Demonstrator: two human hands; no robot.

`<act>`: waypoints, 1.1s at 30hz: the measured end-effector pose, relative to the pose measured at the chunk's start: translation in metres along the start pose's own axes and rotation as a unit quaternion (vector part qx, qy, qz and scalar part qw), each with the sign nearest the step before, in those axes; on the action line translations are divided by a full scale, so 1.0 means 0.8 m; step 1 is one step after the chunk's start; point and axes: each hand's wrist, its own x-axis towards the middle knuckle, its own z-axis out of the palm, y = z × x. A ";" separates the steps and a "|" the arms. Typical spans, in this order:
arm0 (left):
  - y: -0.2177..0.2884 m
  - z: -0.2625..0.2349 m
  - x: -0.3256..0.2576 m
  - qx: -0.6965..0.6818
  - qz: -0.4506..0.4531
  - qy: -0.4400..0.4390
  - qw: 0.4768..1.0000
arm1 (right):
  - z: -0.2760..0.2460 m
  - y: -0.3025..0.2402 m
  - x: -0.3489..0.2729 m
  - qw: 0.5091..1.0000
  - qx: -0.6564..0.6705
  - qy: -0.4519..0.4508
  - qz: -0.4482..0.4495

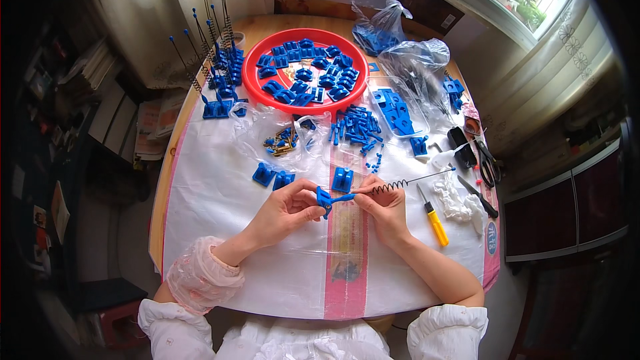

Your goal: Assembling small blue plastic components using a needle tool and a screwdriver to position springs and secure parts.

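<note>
Above the near middle of the table, my left hand point(285, 213) pinches a small blue plastic bracket point(325, 199) between thumb and fingers. A blue stem point(343, 197) runs from it toward my right hand point(385, 213). My right fingers are closed on a black coil-spring rod point(391, 187) where it meets that stem. The thin rod points up and right, ending in a small blue tip point(453, 169). Just beyond my hands lies a blue clip-like part point(343, 179). Two more blue brackets point(273, 177) rest beyond my left hand. Fingers hide the exact joint.
A red round tray point(250, 87) holds many blue parts. Finished-looking spring rods point(217, 60) stand at far left. Brass screws point(283, 141) lie on plastic, beside blue stems point(357, 125). On the right are a yellow screwdriver point(437, 225), a knife point(481, 200) and scissors point(490, 163).
</note>
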 end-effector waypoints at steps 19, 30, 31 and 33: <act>-0.001 0.000 0.000 0.001 0.003 0.001 1.000 | 0.002 -0.001 0.000 1.000 -0.002 0.005 -0.002; -0.002 -0.001 0.000 -0.005 0.000 0.001 1.000 | 0.001 -0.002 0.001 1.000 0.007 0.002 -0.005; -0.002 -0.001 0.000 -0.002 -0.004 0.004 1.000 | 0.001 -0.002 0.001 1.000 0.008 0.003 -0.005; 0.000 0.002 0.001 0.004 -0.012 0.009 1.000 | 0.003 -0.008 0.001 1.000 -0.025 0.010 -0.014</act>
